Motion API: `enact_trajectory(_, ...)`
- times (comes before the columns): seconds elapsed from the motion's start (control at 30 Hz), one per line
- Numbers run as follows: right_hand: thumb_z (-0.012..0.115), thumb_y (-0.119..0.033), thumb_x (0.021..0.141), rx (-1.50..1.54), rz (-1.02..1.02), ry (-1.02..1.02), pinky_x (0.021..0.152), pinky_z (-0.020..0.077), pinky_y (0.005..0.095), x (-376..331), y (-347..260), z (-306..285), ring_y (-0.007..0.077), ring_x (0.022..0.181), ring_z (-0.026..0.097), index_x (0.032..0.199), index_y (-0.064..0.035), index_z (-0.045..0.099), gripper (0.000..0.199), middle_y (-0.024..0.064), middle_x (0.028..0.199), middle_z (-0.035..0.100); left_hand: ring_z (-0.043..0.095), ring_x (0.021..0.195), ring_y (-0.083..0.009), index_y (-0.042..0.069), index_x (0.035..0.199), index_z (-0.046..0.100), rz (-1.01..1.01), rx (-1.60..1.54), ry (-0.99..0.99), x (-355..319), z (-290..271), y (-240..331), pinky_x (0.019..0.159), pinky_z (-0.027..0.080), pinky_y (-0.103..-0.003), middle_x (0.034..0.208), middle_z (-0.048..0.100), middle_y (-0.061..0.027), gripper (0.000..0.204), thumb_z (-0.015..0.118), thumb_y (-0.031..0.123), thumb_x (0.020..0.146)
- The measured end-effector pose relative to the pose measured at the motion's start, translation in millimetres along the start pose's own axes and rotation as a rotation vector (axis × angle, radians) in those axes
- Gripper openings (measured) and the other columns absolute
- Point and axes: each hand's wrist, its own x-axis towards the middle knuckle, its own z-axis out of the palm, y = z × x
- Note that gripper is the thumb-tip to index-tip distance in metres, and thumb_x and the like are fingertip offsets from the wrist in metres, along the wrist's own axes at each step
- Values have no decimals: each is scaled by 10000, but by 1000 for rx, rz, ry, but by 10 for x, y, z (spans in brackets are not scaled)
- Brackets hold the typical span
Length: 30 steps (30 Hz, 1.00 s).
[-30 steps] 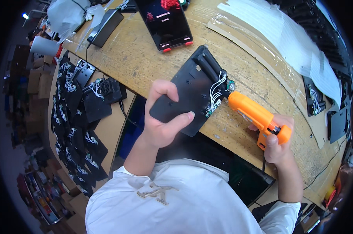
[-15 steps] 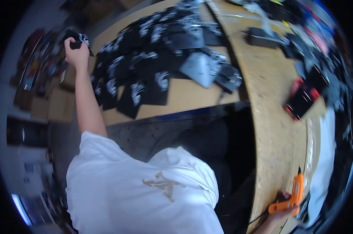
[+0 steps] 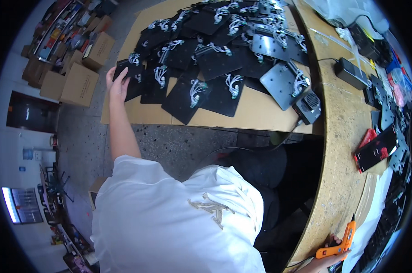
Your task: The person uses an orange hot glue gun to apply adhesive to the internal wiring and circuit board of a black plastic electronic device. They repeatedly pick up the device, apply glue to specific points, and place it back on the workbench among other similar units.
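Observation:
At the left front of the cardboard-covered table, my left hand grips a black panel by its left edge, thumb on top. White wires and a small connector sit at the panel's far end. It lies over or just above another black panel, and I cannot tell whether they touch. Down at the lower right, my right hand is closed round the handle of an orange glue gun, whose dark nozzle points away from me. Several similar black panels with white wires overlap across the cardboard.
A silver-grey panel lies beside a black boxy device with a cable. On the wooden bench to the right are a red-and-black phone and a black power box. Cardboard boxes stand on the floor at left.
The left hand has brought its black panel from beyond the table's left side to the panels at the left front. My view has shifted; the right hand still holds the glue gun.

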Motion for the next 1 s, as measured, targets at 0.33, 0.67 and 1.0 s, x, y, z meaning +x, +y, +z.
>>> enact_trajectory(0.33,349,-528,959,197,95,-242,588,438,281,-107,143,-11,190,718,616,1145,-7,536,584,124,826,668,635,974,-254,65,1099,623,875,1508,98,-207,901,731,880,489,-336,1081,654,-147,470,770,340,748)
enact_trajectory(0.67,614,-245,900,-86,-199,-428,537,419,274,-169,-66,53,100,571,499,918,-23,663,227,0,666,597,658,804,-286,3,872,613,1246,-227,-1991,-4730,4854,932,708,518,-334,849,658,-143,157,683,27,733)
enact_trajectory(1.0,676,-284,844,-113,-328,-420,496,402,336,-113,-47,-104,203,461,475,717,-16,592,308,92,530,510,613,874,-360,16,856,608,1738,-103,-2609,-7580,4673,882,742,506,-440,876,630,-191,248,645,180,674)
